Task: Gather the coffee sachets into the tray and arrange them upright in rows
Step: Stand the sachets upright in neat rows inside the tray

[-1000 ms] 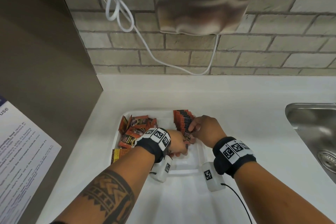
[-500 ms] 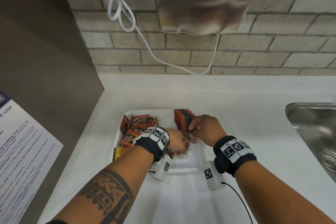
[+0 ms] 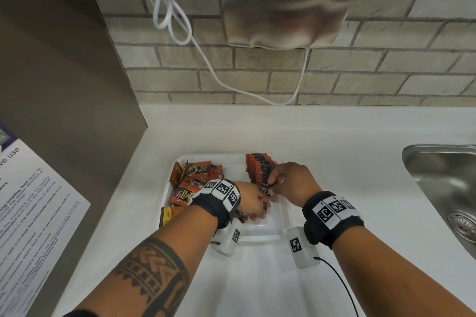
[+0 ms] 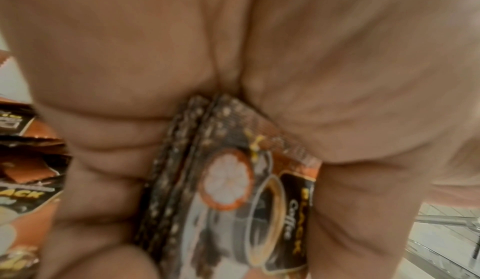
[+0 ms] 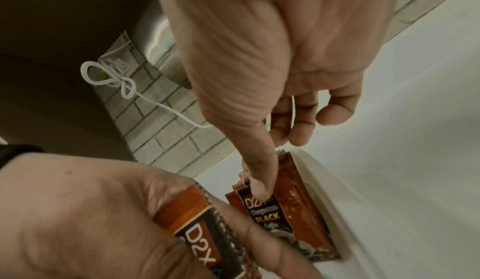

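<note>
A white tray (image 3: 233, 158) lies on the counter. Loose orange-and-black coffee sachets (image 3: 195, 180) are heaped in its left half. A row of upright sachets (image 3: 260, 170) stands along its right side. My left hand (image 3: 253, 203) grips a small stack of sachets (image 4: 228, 191) at the near end of that row; the same stack shows in the right wrist view (image 5: 202, 228). My right hand (image 3: 286, 183) is curled over the row's near end. Its thumb (image 5: 257, 180) presses on the front sachet (image 5: 270, 215), and the fingers bend behind the row's top.
One sachet (image 3: 170, 213) lies at the tray's near left edge. A steel sink (image 3: 443, 188) is set into the counter at the right. A hand dryer (image 3: 286, 0) and a white cable (image 3: 180, 33) hang on the brick wall. A printed notice (image 3: 33, 213) hangs on the left.
Almost nothing differs. Both hands stay at the near end of the upright row, the left still holding its stack.
</note>
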Demonstrator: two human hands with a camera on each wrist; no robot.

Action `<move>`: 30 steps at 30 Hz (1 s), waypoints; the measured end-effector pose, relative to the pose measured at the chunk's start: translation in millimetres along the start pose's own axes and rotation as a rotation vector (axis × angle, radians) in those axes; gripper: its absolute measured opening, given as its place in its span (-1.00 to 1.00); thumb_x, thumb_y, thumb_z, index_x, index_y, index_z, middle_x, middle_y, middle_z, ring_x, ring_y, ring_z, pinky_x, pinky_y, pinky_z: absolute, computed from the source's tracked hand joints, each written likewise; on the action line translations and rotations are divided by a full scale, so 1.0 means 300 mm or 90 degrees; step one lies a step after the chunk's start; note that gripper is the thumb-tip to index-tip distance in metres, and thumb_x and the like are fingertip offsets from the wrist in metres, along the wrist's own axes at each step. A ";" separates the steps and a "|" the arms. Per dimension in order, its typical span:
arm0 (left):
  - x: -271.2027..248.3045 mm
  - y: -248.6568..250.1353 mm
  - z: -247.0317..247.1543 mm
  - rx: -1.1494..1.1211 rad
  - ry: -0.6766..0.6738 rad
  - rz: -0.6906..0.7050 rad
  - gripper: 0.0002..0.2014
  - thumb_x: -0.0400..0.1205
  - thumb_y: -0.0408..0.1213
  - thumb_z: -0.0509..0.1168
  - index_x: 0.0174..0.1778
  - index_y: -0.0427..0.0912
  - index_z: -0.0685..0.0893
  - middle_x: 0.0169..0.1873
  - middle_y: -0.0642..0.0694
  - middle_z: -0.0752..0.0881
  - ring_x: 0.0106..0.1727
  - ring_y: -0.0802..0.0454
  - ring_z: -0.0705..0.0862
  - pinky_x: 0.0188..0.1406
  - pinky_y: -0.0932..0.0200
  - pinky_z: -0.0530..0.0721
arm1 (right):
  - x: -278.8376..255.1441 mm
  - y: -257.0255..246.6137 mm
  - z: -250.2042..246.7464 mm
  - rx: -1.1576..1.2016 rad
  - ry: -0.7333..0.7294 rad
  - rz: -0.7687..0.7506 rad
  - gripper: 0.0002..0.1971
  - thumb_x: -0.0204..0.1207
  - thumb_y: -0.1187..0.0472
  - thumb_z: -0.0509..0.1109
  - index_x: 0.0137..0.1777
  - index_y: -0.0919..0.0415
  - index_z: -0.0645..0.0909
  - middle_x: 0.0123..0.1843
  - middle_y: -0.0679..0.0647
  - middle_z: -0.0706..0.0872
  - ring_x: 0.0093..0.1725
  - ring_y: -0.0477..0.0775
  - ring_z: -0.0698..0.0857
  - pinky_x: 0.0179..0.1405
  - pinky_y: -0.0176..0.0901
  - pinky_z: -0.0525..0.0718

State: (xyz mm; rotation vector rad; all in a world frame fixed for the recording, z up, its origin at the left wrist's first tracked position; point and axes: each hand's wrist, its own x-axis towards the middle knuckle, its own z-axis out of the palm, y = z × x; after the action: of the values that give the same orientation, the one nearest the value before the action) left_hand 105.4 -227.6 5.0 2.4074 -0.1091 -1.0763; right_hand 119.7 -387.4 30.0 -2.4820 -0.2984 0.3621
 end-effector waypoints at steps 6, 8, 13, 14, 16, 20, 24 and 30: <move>0.005 -0.014 0.008 0.009 -0.002 -0.002 -0.63 0.59 -0.14 0.44 0.32 -0.11 0.75 0.00 -0.16 0.86 -0.21 -0.02 0.72 -0.05 0.06 0.78 | -0.006 0.000 -0.006 0.001 0.002 -0.006 -0.81 0.36 0.38 0.57 -0.15 0.07 0.75 -0.27 -0.17 0.61 -0.25 -0.15 0.57 -0.36 -0.44 0.38; 0.003 -0.017 0.009 0.011 -0.001 -0.003 -0.63 0.59 -0.14 0.44 0.32 -0.10 0.75 0.01 -0.16 0.86 -0.20 -0.03 0.73 -0.04 0.05 0.78 | -0.008 0.003 -0.006 -0.003 0.003 -0.008 -0.81 0.38 0.38 0.56 -0.13 0.08 0.75 -0.26 -0.16 0.62 -0.28 -0.21 0.55 -0.36 -0.46 0.38; -0.008 -0.013 0.006 -0.013 0.000 -0.007 -0.64 0.60 -0.18 0.43 0.33 -0.11 0.74 -0.09 -0.13 0.84 -0.25 -0.04 0.68 -0.25 0.15 0.69 | -0.012 0.005 -0.010 -0.010 0.002 -0.013 -0.81 0.40 0.39 0.54 -0.13 0.07 0.75 -0.26 -0.15 0.61 -0.29 -0.22 0.54 -0.39 -0.48 0.39; -0.010 -0.012 0.005 -0.019 0.002 -0.008 -0.64 0.61 -0.18 0.43 0.34 -0.10 0.73 -0.13 -0.11 0.82 -0.26 -0.04 0.67 -0.30 0.17 0.67 | -0.012 0.004 -0.011 -0.013 0.002 -0.016 -0.81 0.40 0.39 0.54 -0.12 0.08 0.75 -0.26 -0.16 0.61 -0.29 -0.22 0.54 -0.39 -0.48 0.40; -0.012 -0.011 0.006 -0.029 0.008 -0.007 -0.64 0.62 -0.19 0.43 0.35 -0.09 0.73 -0.15 -0.09 0.79 -0.26 -0.04 0.66 -0.33 0.19 0.65 | -0.011 0.002 -0.011 -0.016 0.003 -0.019 -0.82 0.40 0.39 0.54 -0.12 0.08 0.75 -0.26 -0.17 0.61 -0.28 -0.22 0.54 -0.39 -0.50 0.39; -0.016 -0.007 0.010 -0.031 0.017 -0.005 -0.64 0.64 -0.18 0.42 0.37 -0.09 0.72 -0.15 -0.10 0.79 -0.25 -0.06 0.67 -0.36 0.21 0.65 | -0.002 0.000 -0.005 -0.017 0.005 -0.007 -0.78 0.42 0.40 0.52 -0.19 0.02 0.71 -0.27 -0.19 0.61 -0.25 -0.18 0.56 -0.39 -0.50 0.38; -0.016 -0.009 0.016 -0.031 0.029 -0.012 -0.63 0.64 -0.18 0.41 0.39 -0.12 0.71 -0.18 -0.09 0.78 -0.31 -0.03 0.65 -0.47 0.28 0.62 | 0.004 -0.001 0.003 -0.020 0.003 0.000 -0.78 0.42 0.41 0.49 -0.20 0.02 0.72 -0.28 -0.21 0.61 -0.25 -0.18 0.57 -0.37 -0.50 0.38; -0.021 -0.009 0.015 -0.043 0.039 -0.017 -0.66 0.64 -0.18 0.42 0.34 -0.12 0.73 -0.21 -0.08 0.77 -0.38 0.02 0.64 -0.52 0.32 0.63 | 0.016 -0.001 -0.001 -0.023 0.003 0.003 -0.79 0.44 0.39 0.50 -0.20 0.02 0.71 -0.28 -0.21 0.60 -0.29 -0.24 0.55 -0.40 -0.51 0.38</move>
State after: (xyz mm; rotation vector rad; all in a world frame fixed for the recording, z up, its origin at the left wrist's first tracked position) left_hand 97.6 -225.5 5.4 2.3856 -0.0202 -0.9999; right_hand 124.3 -385.9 29.5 -2.5185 -0.2991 0.3560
